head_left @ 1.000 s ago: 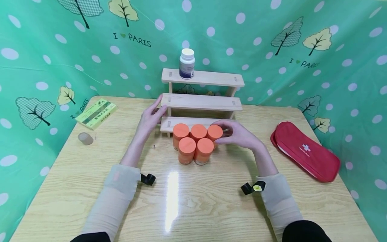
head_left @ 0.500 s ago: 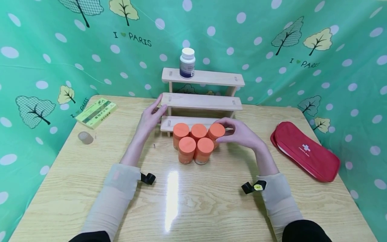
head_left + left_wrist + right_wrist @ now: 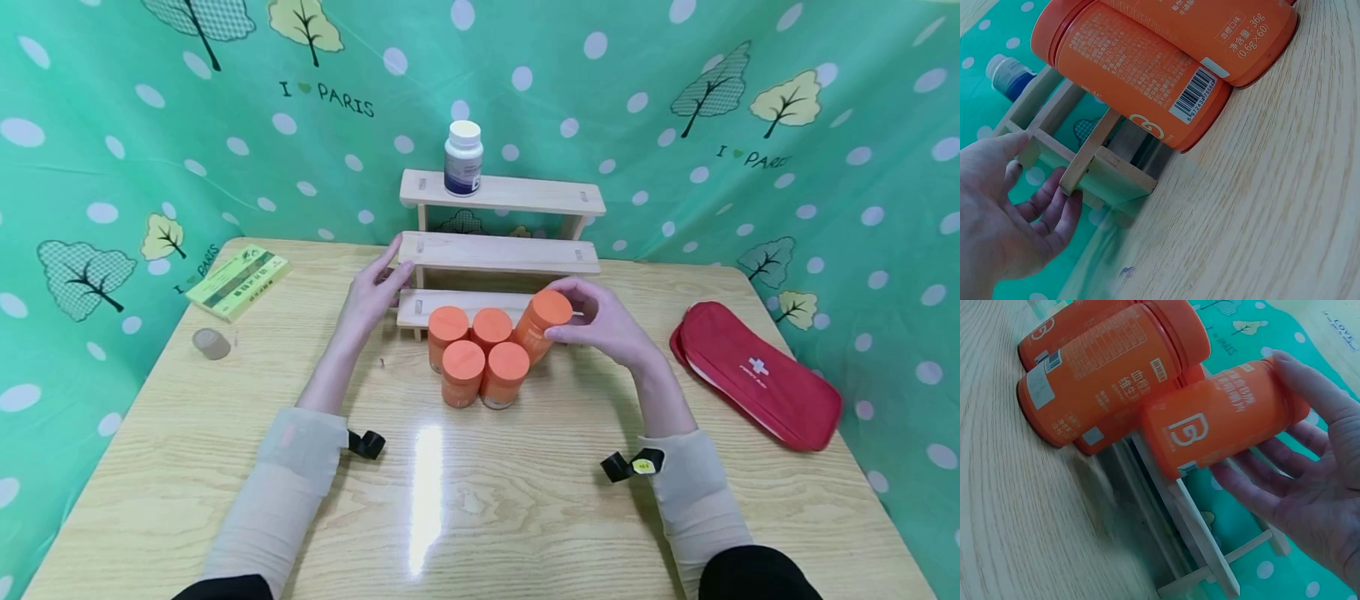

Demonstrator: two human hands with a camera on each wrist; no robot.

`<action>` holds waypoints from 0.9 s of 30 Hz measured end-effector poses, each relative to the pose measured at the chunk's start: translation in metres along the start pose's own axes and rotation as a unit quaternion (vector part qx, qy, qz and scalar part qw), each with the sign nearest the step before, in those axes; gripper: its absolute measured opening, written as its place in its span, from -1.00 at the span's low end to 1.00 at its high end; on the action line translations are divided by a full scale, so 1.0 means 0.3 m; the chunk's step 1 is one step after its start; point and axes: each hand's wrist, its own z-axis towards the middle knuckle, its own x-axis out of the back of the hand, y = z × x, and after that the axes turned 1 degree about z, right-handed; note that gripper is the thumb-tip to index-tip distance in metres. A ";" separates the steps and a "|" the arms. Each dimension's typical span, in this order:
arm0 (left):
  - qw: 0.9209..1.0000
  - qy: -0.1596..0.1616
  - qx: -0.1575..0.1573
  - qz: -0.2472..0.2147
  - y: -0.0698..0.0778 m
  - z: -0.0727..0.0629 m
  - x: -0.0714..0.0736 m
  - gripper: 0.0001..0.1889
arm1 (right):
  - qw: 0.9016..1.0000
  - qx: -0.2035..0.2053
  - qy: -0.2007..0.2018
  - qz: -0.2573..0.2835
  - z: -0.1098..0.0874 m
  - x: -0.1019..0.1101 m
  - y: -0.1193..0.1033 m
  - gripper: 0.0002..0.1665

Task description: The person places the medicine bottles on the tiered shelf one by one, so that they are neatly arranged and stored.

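In the head view, the right hand [image 3: 600, 323] grasps an orange bottle [image 3: 542, 321] between thumb and fingers, tilted, in front of the lowest step of a wooden shelf [image 3: 498, 252]. Four other orange bottles [image 3: 462, 375] stand close together on the worktop [image 3: 510, 508], just beside it. The left hand [image 3: 371, 287] is at the shelf's left end. A white bottle [image 3: 463, 160] stands on the top step; a red pouch [image 3: 757, 375] lies well to the right, a green box [image 3: 238, 282] to the left.

In the left wrist view, curled fingers and thumb grip the shelf's end boards.

In the right wrist view, thumb and fingers hold the orange bottle around its sides.
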 end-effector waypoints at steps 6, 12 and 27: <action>1.000 -0.004 0.001 0.010 -0.003 -0.002 -0.005 -0.31 | 0.999 0.016 0.046 0.022 -0.008 0.004 -0.023 -0.44; 1.000 -0.008 0.003 0.001 -0.006 0.000 -0.004 -0.33 | 0.996 0.058 0.055 0.039 0.020 0.028 -0.065 -0.48; 1.000 -0.004 0.005 0.003 -0.002 0.000 0.004 -0.33 | 0.990 0.072 0.123 0.022 0.159 0.108 -0.217 -0.53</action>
